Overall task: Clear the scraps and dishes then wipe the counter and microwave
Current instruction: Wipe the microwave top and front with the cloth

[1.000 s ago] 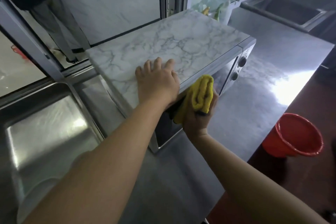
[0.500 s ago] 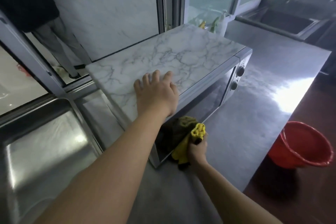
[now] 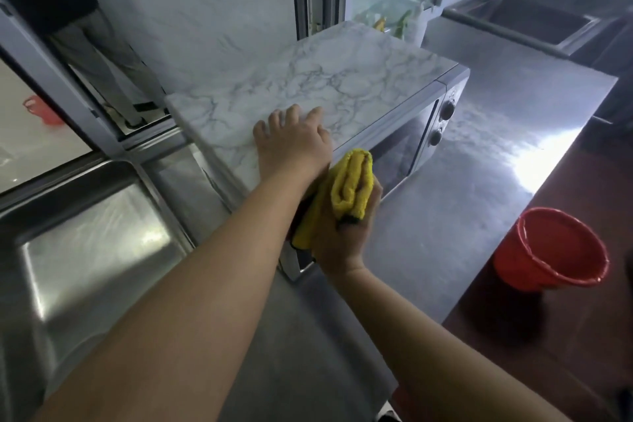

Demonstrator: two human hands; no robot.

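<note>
A microwave (image 3: 404, 154) with a marble-patterned top stands on the steel counter (image 3: 462, 199). My left hand (image 3: 294, 144) lies flat, fingers spread, on the near part of the marble top. My right hand (image 3: 342, 233) grips a folded yellow cloth (image 3: 351, 187) and presses it against the upper left part of the microwave's dark glass door. Two round knobs sit on the door's right side. The lower left of the door is hidden behind my right hand and the cloth.
A steel sink basin (image 3: 92, 250) lies to the left of the microwave. A red bucket (image 3: 555, 250) stands on the floor off the counter's right edge. A second sink (image 3: 524, 24) is at the far right. Bottles (image 3: 400, 20) stand behind the microwave by the window.
My right hand has carried the yellow cloth from the bottom of the microwave door back up to its top edge. My left hand has stayed flat on the marble top.
</note>
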